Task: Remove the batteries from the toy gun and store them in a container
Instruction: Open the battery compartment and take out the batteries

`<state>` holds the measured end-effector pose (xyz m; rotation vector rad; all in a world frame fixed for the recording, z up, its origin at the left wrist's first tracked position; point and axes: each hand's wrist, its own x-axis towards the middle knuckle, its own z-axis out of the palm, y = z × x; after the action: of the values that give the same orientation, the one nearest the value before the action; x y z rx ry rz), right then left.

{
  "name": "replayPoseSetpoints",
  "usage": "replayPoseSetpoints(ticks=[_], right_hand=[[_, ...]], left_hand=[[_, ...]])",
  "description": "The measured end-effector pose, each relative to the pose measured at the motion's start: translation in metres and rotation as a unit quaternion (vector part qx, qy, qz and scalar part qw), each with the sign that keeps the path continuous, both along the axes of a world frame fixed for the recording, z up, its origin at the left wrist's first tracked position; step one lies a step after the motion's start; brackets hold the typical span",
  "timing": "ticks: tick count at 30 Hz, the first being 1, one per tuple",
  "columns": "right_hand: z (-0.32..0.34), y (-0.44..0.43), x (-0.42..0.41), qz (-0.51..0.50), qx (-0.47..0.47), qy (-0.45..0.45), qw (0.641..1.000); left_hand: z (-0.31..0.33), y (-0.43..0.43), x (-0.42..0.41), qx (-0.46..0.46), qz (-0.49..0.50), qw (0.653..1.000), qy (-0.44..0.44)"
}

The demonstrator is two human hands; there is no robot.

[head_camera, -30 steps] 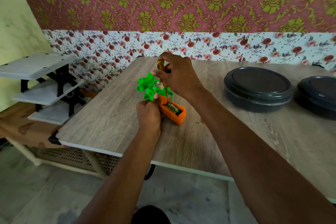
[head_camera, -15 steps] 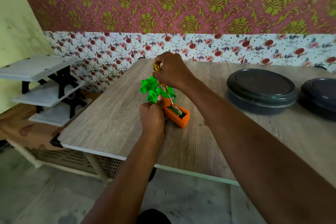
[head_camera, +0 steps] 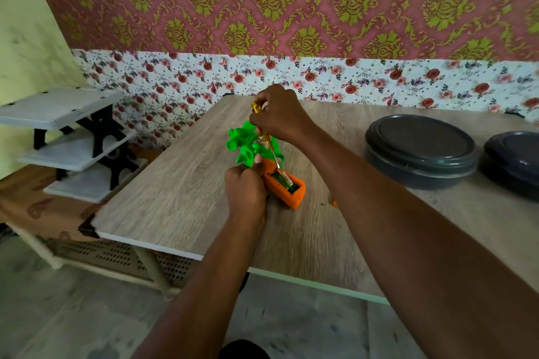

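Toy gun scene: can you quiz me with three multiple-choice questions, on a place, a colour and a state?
1. The dark containers stand: A left of the toy gun; B right of it; C on top of it.
2. The gun's handle is: A orange; B blue; C white.
3. Its battery compartment is: A lidded; B open, batteries inside; C empty.
Answers: B, they sit at the table's right; A, orange below the green body; B, batteries show in the open slot.

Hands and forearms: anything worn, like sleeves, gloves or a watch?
Nothing shows: the left hand and right hand are ungloved, no watch or band at either wrist, and the left forearm and right forearm are bare to the picture's edge.
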<state>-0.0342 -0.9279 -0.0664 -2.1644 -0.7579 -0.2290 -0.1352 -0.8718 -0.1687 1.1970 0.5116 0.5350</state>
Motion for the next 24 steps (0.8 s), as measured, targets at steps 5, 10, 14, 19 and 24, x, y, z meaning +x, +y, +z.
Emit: replayPoseSetpoints(ticks=[5, 10, 14, 19, 24], right_hand=[[-0.001, -0.003, -0.005, 0.003, 0.011, -0.009, 1.000], [0.005, -0.001, -0.008, 0.008, -0.016, -0.013, 1.000], [0.009, -0.002, -0.007, 0.007, -0.045, -0.017, 0.999], [0.006, -0.013, -0.007, 0.010, 0.038, -0.023, 0.999], [0.004, -0.032, -0.028, 0.033, 0.070, -0.093, 0.993]], left_hand=[[-0.002, 0.000, 0.000, 0.013, 0.003, 1.000, 0.002], [0.001, -0.001, -0.004, 0.014, -0.003, 1.000, -0.001], [0.001, 0.000, -0.002, 0.006, 0.004, 1.000, 0.002], [-0.002, 0.000, 0.001, 0.005, 0.019, 1.000, 0.005], [-0.005, 0.001, 0.002, -0.005, 0.009, 1.000, -0.004]])
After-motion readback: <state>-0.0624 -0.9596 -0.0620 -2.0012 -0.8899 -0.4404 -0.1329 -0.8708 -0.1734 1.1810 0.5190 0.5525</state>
